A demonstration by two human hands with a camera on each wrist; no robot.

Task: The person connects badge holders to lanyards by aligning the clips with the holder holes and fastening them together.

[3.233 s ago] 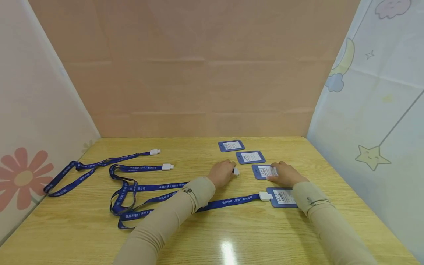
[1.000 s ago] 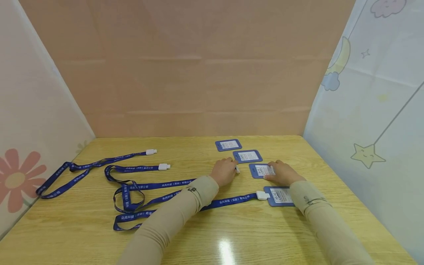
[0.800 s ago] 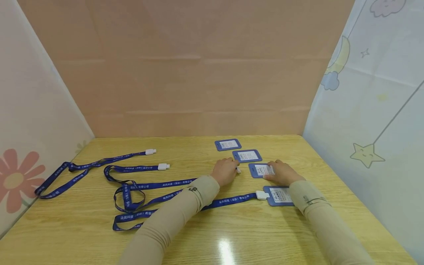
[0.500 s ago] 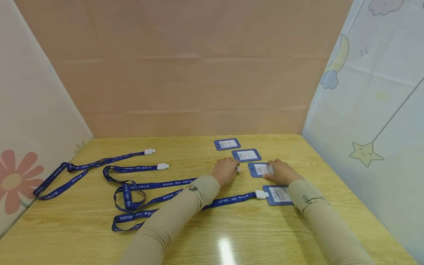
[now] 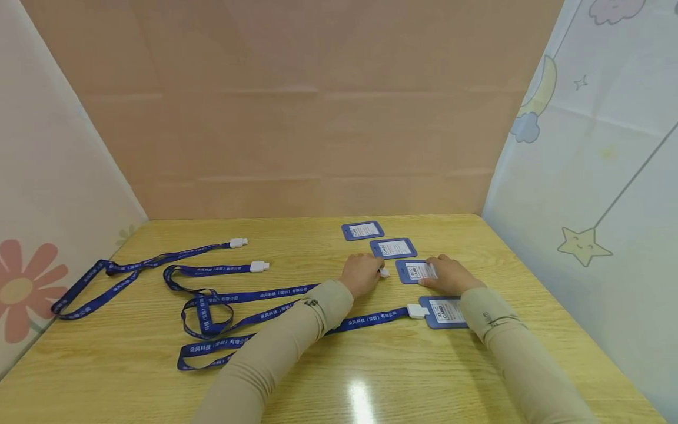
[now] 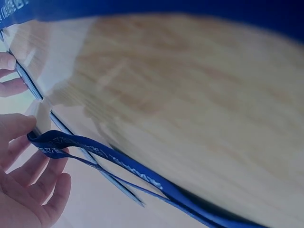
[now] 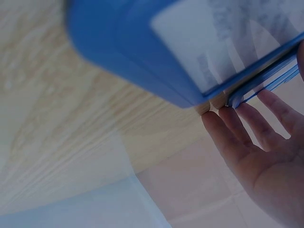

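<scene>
My left hand (image 5: 362, 274) pinches the white clip (image 5: 384, 272) at the end of a blue printed lanyard (image 5: 275, 292). In the left wrist view, thumb and fingers close on this clip (image 6: 42, 115), with the ribbon (image 6: 61, 140) trailing off below. To the right, my right hand (image 5: 449, 275) grips the right part of a blue badge holder (image 5: 405, 272) between thumb and fingers. The holder's slotted left end faces the clip across a small gap. In the right wrist view, the right hand (image 7: 266, 147) has its fingertips at the held badge holder's edge (image 7: 242, 92).
Nearer me, another badge holder (image 5: 434, 318) is joined to a lanyard by its white clip (image 5: 417, 311). Two more badge holders (image 5: 393, 248) (image 5: 362, 230) lie behind. Two lanyards with white clips (image 5: 259, 267) (image 5: 238, 242) lie at left. Cloth walls surround the wooden table (image 5: 318, 383).
My left hand has shifted slightly right, bringing the clip closer to the held badge holder. The right hand keeps its hold. The whole view has drifted slightly.
</scene>
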